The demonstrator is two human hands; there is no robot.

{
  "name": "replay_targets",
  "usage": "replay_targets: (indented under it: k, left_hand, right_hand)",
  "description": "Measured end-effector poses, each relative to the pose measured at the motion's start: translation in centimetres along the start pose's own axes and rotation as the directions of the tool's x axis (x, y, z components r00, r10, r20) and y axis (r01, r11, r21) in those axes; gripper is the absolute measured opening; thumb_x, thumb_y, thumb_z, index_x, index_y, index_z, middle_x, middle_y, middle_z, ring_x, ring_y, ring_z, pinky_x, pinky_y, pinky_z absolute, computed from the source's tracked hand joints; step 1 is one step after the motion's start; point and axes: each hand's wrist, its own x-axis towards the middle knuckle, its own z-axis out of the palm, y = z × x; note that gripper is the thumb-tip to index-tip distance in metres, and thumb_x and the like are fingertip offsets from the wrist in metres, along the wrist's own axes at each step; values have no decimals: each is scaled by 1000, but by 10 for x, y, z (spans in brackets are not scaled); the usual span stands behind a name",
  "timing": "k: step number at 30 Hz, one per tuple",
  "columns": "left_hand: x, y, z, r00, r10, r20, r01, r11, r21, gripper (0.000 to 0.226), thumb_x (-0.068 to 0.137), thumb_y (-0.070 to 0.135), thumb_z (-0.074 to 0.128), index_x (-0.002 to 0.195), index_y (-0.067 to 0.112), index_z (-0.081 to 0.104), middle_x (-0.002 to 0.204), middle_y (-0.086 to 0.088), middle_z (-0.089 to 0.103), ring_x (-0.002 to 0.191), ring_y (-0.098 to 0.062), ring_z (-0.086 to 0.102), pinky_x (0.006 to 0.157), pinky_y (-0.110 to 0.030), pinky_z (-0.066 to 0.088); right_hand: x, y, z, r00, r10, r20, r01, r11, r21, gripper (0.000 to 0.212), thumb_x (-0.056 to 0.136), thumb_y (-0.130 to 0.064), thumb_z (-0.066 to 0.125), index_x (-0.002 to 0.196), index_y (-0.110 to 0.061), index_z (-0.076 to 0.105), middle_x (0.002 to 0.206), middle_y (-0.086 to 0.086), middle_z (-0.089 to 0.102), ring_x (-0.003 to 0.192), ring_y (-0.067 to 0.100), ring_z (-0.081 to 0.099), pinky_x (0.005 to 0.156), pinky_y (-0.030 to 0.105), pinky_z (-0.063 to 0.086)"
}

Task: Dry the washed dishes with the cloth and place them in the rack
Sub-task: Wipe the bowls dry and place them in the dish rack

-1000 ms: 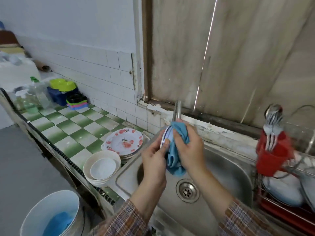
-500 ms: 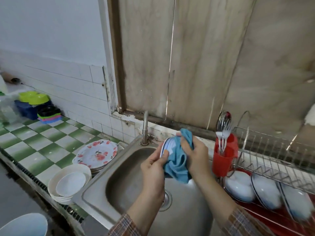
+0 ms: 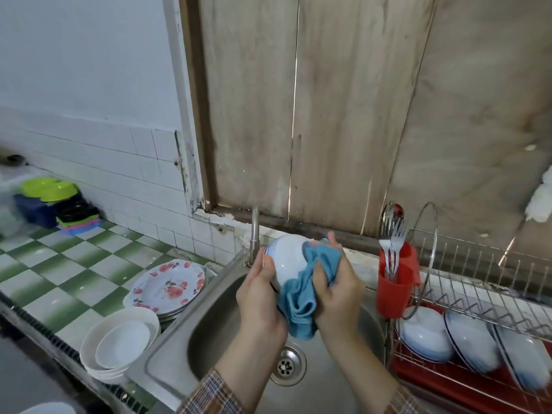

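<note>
Soft, even light fills the kitchen, with thin bright slits showing between the wooden boards (image 3: pixel 298 115) behind the tap (image 3: pixel 254 231). The steel sink (image 3: pixel 215 330) carries a dull sheen rather than hard glare, and shadows under the stacked bowls (image 3: pixel 119 345) are faint. Wide-angle distortion bows the wall tiles (image 3: pixel 119 162) and tilts the boards outward. At the right edge the plates (image 3: pixel 472 339) in the rack (image 3: pixel 478 273) smear with blur; the lower left corner falls dark.
</note>
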Motion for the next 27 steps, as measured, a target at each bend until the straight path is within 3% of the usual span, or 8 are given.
replay_targets:
  k: [4, 8, 12, 15, 17, 21, 24, 27]
  left_hand:
    - [2, 18, 0, 996, -87, -4, 87, 994, -69, 24, 95, 28, 58, 116, 23, 69, 121, -18, 66, 101, -40, 67, 90, -56, 53]
    - [-2, 33, 1, 965, -252, 77, 261, 956, -135, 35, 98, 29, 50, 109, -2, 63, 85, -24, 71, 69, -37, 70, 55, -45, 59]
    - [-4, 35, 1, 972, -178, 151, 202, 967, -157, 24, 98, 17, 45, 109, 11, 65, 99, -17, 70, 93, -33, 64, 90, -53, 48]
    - [6, 38, -6, 976, -109, 190, 127, 988, -86, 30, 94, 6, 40, 96, 10, 70, 89, -11, 74, 84, -27, 69, 93, -47, 48]
    - [9, 45, -9, 962, -60, 267, 60, 998, 7, 30, 91, 3, 40, 98, 9, 69, 97, -9, 73, 86, -25, 68, 89, -42, 50]
    - [12, 51, -16, 930, 85, 357, -211, 921, 329, 30, 74, 7, 66, 104, 7, 72, 103, -13, 73, 93, -27, 68, 88, -39, 52]
    - [6, 46, -14, 895, 186, 405, -370, 818, 442, 20, 80, -3, 69, 95, 8, 76, 96, -15, 74, 88, -25, 70, 82, -34, 56]
    - [0, 44, -14, 885, 239, 400, -428, 756, 495, 23, 82, -10, 65, 88, 9, 75, 84, -10, 76, 76, -20, 69, 69, -27, 57]
  right_hand:
    - [-6, -6, 10, 970, -237, 50, 238, 971, -13, 30, 87, -25, 52, 116, -18, 61, 124, 1, 61, 119, 23, 58, 99, 40, 47]
    - [-20, 8, 19, 920, -390, 36, 390, 921, 4, 38, 98, -46, 43, 122, -20, 56, 135, 8, 54, 134, 39, 41, 117, 42, 27]
    - [-25, -9, 29, 983, 119, -139, -31, 857, 514, 35, 94, -40, 50, 127, -32, 55, 143, 8, 48, 136, 27, 42, 112, 36, 35]
    - [-1, -19, 20, 777, 627, -44, -419, 569, 708, 15, 100, -21, 48, 107, -16, 60, 103, 3, 67, 95, 23, 64, 76, 28, 55]
    - [21, -19, 10, 662, 742, 105, -619, 462, 635, 16, 99, -20, 49, 90, -13, 60, 84, 3, 61, 77, 23, 59, 64, 30, 49]
    - [44, -32, 1, 776, 608, 167, -612, 664, 430, 14, 91, -15, 61, 79, -13, 68, 68, 1, 63, 67, 20, 57, 64, 28, 46]
    - [35, -39, 5, 945, 280, 166, -298, 950, 91, 13, 83, -28, 63, 91, -22, 70, 83, -7, 70, 79, 12, 63, 74, 28, 49]
    - [17, -40, 15, 971, 74, 228, -59, 996, -73, 28, 81, -30, 58, 109, -26, 61, 92, -14, 65, 84, 5, 62, 73, 19, 50]
